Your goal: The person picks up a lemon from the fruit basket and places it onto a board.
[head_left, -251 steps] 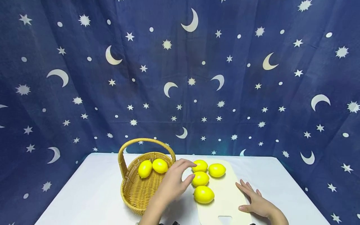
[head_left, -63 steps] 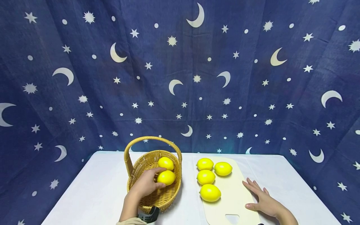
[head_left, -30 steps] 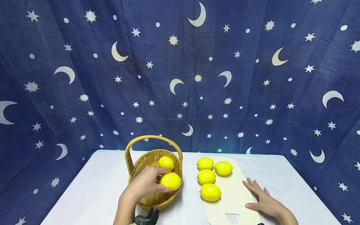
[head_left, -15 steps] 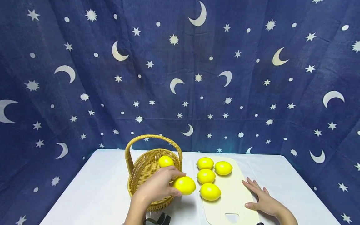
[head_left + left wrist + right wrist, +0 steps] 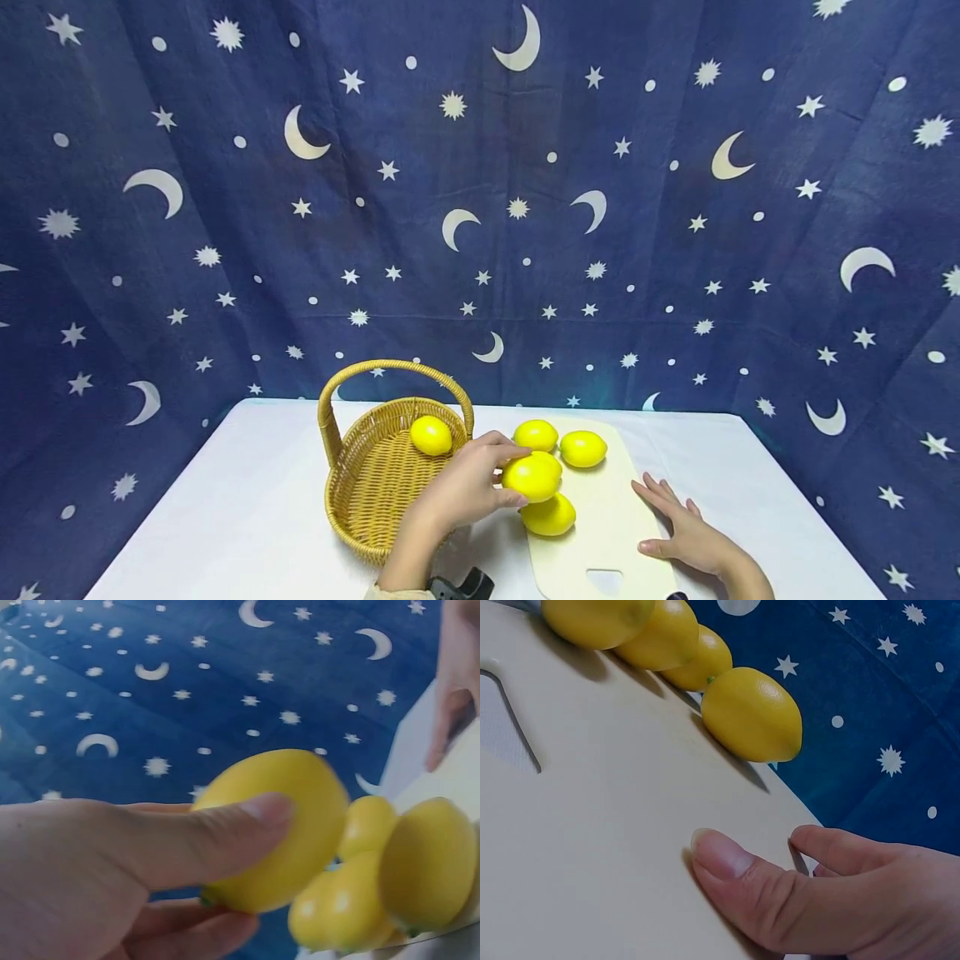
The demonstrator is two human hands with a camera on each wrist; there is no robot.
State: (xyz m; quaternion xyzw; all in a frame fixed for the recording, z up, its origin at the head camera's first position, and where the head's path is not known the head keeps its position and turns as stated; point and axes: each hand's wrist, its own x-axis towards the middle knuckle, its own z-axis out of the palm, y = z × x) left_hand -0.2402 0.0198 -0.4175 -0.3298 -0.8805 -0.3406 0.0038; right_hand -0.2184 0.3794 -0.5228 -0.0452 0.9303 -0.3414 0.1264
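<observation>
The left hand grasps a lemon, fingers and thumb curled round it, above the cutting board among three other lemons. The right hand lies flat, fingers relaxed, on the board's right edge. One lemon sits in the basket on the table.

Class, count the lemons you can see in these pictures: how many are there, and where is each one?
6: one in the basket at; one held by the left hand at; four on the cutting board, and one mostly hidden behind the held lemon.
</observation>
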